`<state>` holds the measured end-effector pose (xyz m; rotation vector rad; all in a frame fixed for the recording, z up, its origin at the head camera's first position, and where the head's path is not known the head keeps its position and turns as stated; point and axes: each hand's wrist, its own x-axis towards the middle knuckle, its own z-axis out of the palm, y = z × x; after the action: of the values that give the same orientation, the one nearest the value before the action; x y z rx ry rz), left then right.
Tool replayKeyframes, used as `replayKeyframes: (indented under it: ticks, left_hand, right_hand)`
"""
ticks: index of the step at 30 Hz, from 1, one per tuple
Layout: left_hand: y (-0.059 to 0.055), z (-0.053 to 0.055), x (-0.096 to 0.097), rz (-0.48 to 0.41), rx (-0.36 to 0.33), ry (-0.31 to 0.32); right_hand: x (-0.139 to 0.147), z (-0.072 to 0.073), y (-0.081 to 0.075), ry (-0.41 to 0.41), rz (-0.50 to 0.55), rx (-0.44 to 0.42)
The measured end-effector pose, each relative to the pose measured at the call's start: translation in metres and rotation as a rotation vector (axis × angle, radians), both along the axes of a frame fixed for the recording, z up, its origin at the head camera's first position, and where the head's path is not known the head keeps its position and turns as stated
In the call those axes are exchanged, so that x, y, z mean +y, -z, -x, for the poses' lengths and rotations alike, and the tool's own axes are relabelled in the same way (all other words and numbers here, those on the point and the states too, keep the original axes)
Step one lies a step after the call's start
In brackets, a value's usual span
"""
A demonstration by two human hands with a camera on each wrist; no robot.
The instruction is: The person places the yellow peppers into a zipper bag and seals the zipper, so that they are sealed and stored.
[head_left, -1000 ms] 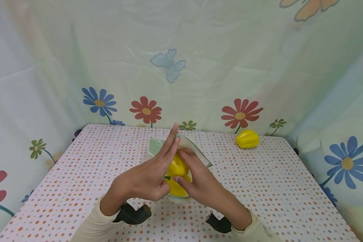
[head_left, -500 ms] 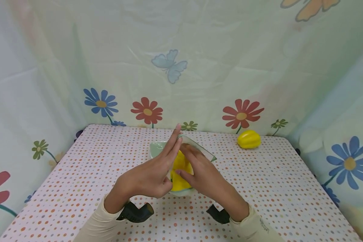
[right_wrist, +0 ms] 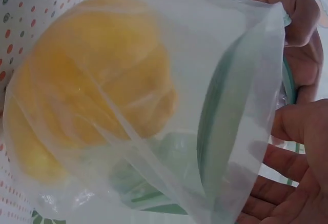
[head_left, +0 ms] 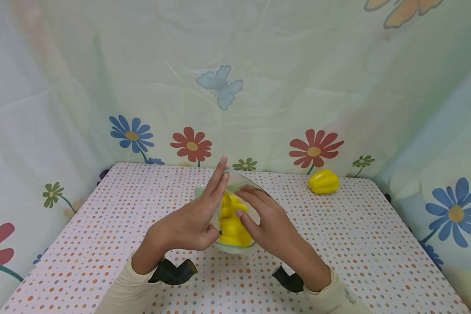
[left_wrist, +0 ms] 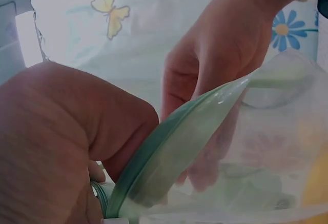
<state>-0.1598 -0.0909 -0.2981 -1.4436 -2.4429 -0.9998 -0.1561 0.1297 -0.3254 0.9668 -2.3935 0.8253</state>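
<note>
A translucent zip bag [right_wrist: 189, 85] with a green rim stands mouth-up at the table's middle, with ribbed yellow fruit- or vegetable-like pieces [head_left: 234, 226] inside. My left hand [head_left: 188, 224] is at the bag's left edge, fingers extended upward. In the right wrist view, its thumb pinches the rim's upper corner. My right hand [head_left: 272, 222] is at the right side of the mouth, fingers parted and loosely bent, holding none of the yellow pieces. Its fingertips show through the film in the left wrist view; I cannot tell whether they touch the rim.
Another ribbed yellow piece [head_left: 324, 181] lies at the table's back right. A dotted cloth [head_left: 149, 192] covers the table. Behind and at the sides hangs a flower-and-butterfly curtain [head_left: 259, 87].
My right hand has let go of a yellow piece, which has dropped lower into the bag. That hand has moved slightly right with its fingers spreading. The left hand stays at the rim.
</note>
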Motion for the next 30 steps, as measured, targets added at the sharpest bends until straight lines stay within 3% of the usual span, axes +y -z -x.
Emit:
replayKeyframes:
  ticks: [10, 17, 20, 24, 26, 30]
  left_hand:
    - [-0.001, 0.002, -0.001, 0.0, -0.013, -0.041]
    - [0.004, 0.006, 0.003, -0.015, -0.01, -0.103]
    - [0.006, 0.007, 0.003, -0.006, -0.001, -0.112]
    - [0.004, 0.007, 0.0, 0.011, -0.039, -0.096]
    - [0.002, 0.006, -0.001, 0.011, -0.073, -0.092]
    - [0.0, 0.004, -0.002, 0.004, -0.095, -0.082]
  right_hand:
    - [0.003, 0.002, -0.002, 0.001, 0.019, 0.071]
    - [0.004, 0.006, -0.003, 0.008, 0.002, 0.095]
    - [0.005, 0.007, -0.004, 0.012, 0.003, 0.095]
    - [0.007, 0.007, -0.005, -0.003, 0.026, 0.089]
    - [0.01, 0.008, -0.005, -0.04, 0.056, 0.128]
    - [0.017, 0.012, -0.008, -0.166, 0.17, 0.312]
